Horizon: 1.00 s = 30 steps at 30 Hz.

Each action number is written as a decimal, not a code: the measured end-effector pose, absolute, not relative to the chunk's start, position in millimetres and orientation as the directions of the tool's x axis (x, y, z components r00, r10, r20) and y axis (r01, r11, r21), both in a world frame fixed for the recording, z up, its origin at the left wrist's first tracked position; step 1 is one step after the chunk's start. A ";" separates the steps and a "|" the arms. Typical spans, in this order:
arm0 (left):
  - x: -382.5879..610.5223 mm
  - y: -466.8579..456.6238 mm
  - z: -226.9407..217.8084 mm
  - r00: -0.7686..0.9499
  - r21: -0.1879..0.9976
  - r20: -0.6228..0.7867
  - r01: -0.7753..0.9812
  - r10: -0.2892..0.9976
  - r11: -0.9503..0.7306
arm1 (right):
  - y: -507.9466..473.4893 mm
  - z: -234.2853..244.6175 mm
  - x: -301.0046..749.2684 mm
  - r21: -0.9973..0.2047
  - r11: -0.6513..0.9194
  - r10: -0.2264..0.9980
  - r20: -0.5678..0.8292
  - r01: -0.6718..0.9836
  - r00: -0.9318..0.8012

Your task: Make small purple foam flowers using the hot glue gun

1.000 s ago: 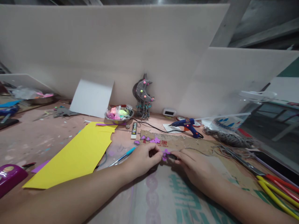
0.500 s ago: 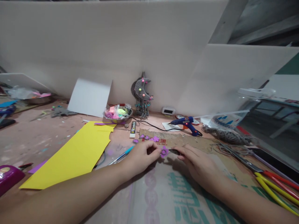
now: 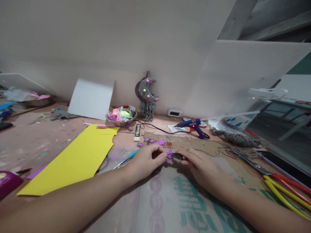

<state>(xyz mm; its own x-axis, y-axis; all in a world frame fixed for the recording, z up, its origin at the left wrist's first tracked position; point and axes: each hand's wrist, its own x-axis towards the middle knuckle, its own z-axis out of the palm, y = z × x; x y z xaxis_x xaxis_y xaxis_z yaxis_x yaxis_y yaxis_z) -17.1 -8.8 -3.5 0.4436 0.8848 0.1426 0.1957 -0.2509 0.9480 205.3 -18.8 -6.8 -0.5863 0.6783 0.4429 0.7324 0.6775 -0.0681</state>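
Note:
My left hand pinches the edge of a small purple flower cutout between thumb and fingertips. From the other side, my right hand grips a small dark pointed tool; its tip meets the flower, and its exact kind is hard to make out. Just beyond the hands, several purple cutouts lie on the cardboard, among them another purple flower. A blue pen rests beside my left wrist.
Yellow paper spreads at left. A blue glue gun with a lit red light lies at back right, its cord running left. Scissors and grey yarn are at right. A bowl of colourful clay and a moon ornament stand behind.
The dark tool has moved left onto the flower, and my right hand has shifted slightly left with it. My left hand keeps its pinch. The whole view has shifted a little.

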 end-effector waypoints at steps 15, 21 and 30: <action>-15.7 -9.9 -7.0 0.481 0.980 0.096 0.106 0.871 -0.167 | -18.2 -8.9 206.7 -0.108 0.704 0.671 0.425 0.702 -0.607; -15.6 -8.8 -9.0 0.468 0.974 0.114 0.123 0.876 -0.192 | -20.5 -2.7 203.1 -0.122 0.680 0.689 0.441 0.722 -0.575; -16.3 -4.3 -9.2 0.377 0.939 0.185 0.204 0.908 -0.276 | -32.4 4.6 209.5 -0.100 0.809 0.564 0.406 0.579 -0.719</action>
<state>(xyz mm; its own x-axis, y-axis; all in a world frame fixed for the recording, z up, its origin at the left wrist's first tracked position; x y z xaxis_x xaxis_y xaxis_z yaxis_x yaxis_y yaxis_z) -16.3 -4.3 -9.2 0.3770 0.9076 0.1847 0.2041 -0.2759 0.9393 209.5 -32.4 4.6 -0.7192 0.5641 0.4057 0.5787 0.8094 -0.0996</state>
